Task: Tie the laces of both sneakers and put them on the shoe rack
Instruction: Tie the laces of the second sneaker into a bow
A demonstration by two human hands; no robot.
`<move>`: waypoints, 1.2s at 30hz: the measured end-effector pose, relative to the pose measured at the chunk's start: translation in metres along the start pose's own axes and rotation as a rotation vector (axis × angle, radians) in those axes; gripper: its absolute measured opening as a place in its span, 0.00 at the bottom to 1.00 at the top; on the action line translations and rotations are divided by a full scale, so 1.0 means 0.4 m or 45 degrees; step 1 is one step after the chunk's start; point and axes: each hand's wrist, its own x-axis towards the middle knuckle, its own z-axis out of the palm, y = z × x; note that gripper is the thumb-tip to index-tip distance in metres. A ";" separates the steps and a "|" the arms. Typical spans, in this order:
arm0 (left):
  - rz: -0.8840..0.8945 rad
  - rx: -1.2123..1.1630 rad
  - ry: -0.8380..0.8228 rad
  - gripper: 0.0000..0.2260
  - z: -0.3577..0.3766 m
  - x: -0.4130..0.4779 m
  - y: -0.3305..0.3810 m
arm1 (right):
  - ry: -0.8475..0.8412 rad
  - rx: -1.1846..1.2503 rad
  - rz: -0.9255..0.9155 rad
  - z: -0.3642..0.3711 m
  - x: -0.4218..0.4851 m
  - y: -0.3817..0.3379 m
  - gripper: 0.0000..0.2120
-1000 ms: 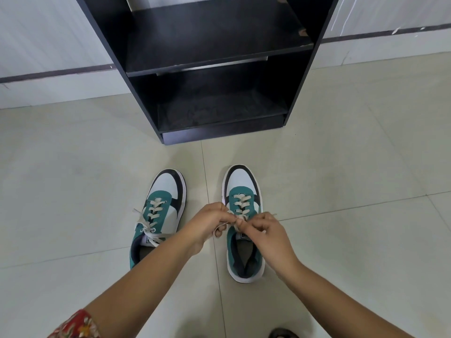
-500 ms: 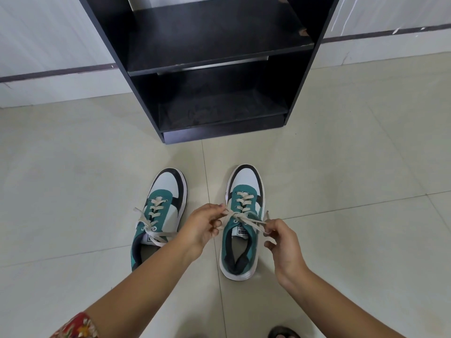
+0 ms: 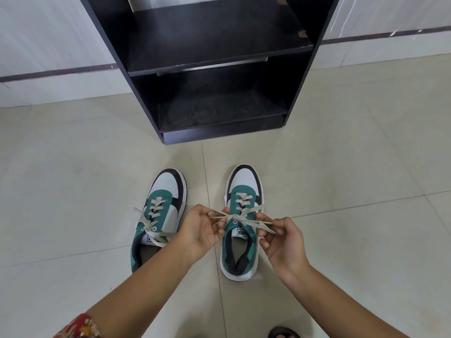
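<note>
Two teal, white and black sneakers stand side by side on the tiled floor, toes toward the rack. The left sneaker (image 3: 163, 211) has its beige laces lying loose across its tongue. Over the right sneaker (image 3: 242, 223), my left hand (image 3: 201, 230) and my right hand (image 3: 280, 237) each pinch one end of its beige lace (image 3: 240, 218) and hold the two ends apart, with a first knot at the top eyelets. The black shoe rack (image 3: 214, 69) stands just beyond the sneakers, its two visible shelves bare.
Pale floor tiles with grout lines surround the shoes. A white wall with a dark stripe runs behind the rack. A dark sandal toe (image 3: 283, 334) shows at the bottom edge. A floral sleeve (image 3: 78, 328) covers my left upper arm.
My hands were together over the right sneaker's tongue; they have drawn apart sideways, stretching the lace ends out and closing the knot. The left sneaker has not moved.
</note>
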 end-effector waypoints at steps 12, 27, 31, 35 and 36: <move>0.275 0.705 0.234 0.13 -0.011 0.028 0.013 | 0.212 -0.163 -0.064 -0.007 0.050 -0.038 0.14; 0.350 0.747 0.378 0.13 -0.004 0.030 0.008 | 0.306 -0.290 -0.080 -0.046 0.064 -0.035 0.13; 0.406 0.811 0.401 0.11 -0.015 0.013 -0.013 | 0.194 -0.564 -0.080 -0.051 0.055 -0.032 0.11; 0.392 0.641 0.379 0.06 -0.020 -0.007 -0.046 | 0.047 -0.921 -0.138 -0.048 0.046 -0.031 0.07; 0.379 0.593 0.373 0.05 -0.019 -0.012 -0.052 | 0.017 -0.920 -0.149 -0.051 0.045 -0.028 0.09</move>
